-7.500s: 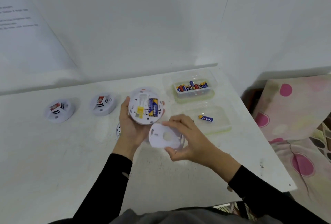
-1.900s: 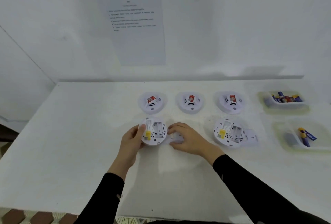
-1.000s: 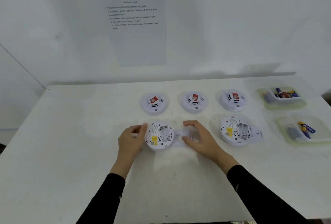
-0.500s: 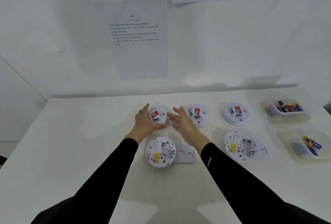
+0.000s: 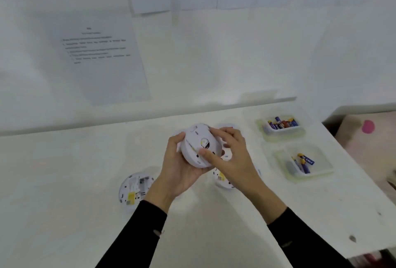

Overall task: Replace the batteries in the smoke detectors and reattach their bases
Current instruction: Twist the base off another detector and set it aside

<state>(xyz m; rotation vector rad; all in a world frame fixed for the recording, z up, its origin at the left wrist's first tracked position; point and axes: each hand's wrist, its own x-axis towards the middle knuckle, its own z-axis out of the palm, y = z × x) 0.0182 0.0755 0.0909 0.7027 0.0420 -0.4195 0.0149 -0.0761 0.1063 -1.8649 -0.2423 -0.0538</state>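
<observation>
Right now, in the head view, you hold 1 smoke detector (image 5: 189, 154) up off the worktop (image 5: 64, 182), near the middle of the picture. Your left grip (image 5: 180, 169) cups it from below and from the left, fingers curled round the rim, so that grip is clamped on the detector. Your right grip (image 5: 233, 156) is clamped on it too: the thumb (image 5: 206, 153) presses on the back face and the fingers curve over the upper right edge. The detector is tilted with its back towards you, and the white base (image 5: 199, 132) sits on it. A round hole in that base shows a bit of yellow.

Below and to the left, 1 open detector (image 5: 135, 190) lies on the worktop with its battery bay up and a yellow label near its front edge. A second open detector (image 5: 222, 179) lies just under your right wrist, mostly hidden, with a yellow patch showing. Behind your right fingers, part of another white detector (image 5: 228, 126) with a red spot peeks out.

At the right of the worktop stand 2 clear containers. The far container (image 5: 265, 137) holds many mixed batteries (image 5: 282, 123). The near container (image 5: 321, 156) holds a few blue and yellow batteries (image 5: 305, 160).

Printed sheets (image 5: 102, 57) hang on the wall behind, their text too blurred to read.
</observation>
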